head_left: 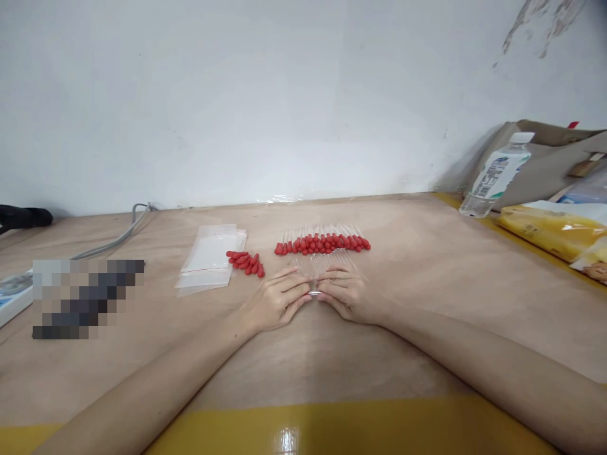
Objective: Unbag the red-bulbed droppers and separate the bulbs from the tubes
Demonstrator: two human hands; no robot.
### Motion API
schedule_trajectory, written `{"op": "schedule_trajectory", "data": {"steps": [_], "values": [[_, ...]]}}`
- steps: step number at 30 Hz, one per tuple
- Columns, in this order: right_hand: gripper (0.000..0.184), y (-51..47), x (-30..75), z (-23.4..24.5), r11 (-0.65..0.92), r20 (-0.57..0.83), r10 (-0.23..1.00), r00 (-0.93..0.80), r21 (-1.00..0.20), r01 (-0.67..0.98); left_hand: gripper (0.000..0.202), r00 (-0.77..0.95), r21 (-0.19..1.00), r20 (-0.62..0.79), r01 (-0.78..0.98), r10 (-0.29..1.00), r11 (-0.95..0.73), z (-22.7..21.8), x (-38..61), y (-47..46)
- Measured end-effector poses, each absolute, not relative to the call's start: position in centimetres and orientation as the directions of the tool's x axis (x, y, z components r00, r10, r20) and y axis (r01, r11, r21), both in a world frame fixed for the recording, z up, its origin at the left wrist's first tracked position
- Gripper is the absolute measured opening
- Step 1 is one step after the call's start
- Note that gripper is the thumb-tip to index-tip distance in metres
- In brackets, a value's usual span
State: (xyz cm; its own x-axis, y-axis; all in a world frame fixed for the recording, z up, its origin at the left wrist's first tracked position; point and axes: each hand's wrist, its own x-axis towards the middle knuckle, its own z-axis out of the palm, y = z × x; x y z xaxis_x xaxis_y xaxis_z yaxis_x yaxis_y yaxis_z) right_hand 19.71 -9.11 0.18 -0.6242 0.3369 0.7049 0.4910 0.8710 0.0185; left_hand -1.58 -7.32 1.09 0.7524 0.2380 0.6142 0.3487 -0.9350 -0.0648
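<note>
My left hand (pixel 283 298) and my right hand (pixel 349 294) meet low over the table, their fingers closed. Pinched between both sets of fingertips is a thin clear glass tube (pixel 313 292); most of it is hidden by the fingers. Just behind my right hand lie loose clear glass tubes (pixel 339 258). Farther back, a row of glass droppers with red rubber bulbs (pixel 327 242) lies with the bulbs toward me. A small pile of loose red rubber bulbs (pixel 246 262) rests beyond my left hand, beside a stack of clear zip bags (pixel 208 256).
A plastic water bottle (pixel 496 177) leans against a grey-beige bag (pixel 540 164) at the right, near a yellow package (pixel 552 230). A grey cable (pixel 118 240) runs along the left. A blurred-out dark object (pixel 90 300) lies there too. The white wall (pixel 284 107) borders the table's back.
</note>
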Motion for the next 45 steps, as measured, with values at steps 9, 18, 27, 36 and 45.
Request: {"op": "schedule_trajectory", "data": {"steps": [9,18,27,36,45], "values": [[0.013,-9.7,19.7,0.2,0.862,0.725,0.254,-0.641,0.132,0.490,0.015,0.796,-0.149,0.580,0.314,0.175,-0.938,1.3,-1.9,-7.6],[0.009,-9.8,20.1,0.4,0.860,0.736,0.182,-0.652,0.202,0.468,0.013,0.784,-0.124,0.594,0.307,0.177,-0.943,1.5,-2.0,-7.9],[0.016,-10.0,21.4,-0.1,0.871,0.738,0.176,-0.652,0.192,0.453,0.013,0.777,-0.167,0.612,0.308,0.146,-0.937,1.4,-2.6,-7.9],[0.015,-8.5,23.0,0.2,0.672,0.806,0.433,-0.405,0.011,0.741,0.017,0.546,-0.003,0.726,0.611,0.419,-0.792,2.3,-6.0,-6.1],[0.018,-7.6,19.9,1.7,0.664,0.701,0.566,-0.434,-0.075,0.744,0.032,0.292,0.187,0.531,0.875,0.795,-0.446,6.8,-8.6,-1.9]]}}
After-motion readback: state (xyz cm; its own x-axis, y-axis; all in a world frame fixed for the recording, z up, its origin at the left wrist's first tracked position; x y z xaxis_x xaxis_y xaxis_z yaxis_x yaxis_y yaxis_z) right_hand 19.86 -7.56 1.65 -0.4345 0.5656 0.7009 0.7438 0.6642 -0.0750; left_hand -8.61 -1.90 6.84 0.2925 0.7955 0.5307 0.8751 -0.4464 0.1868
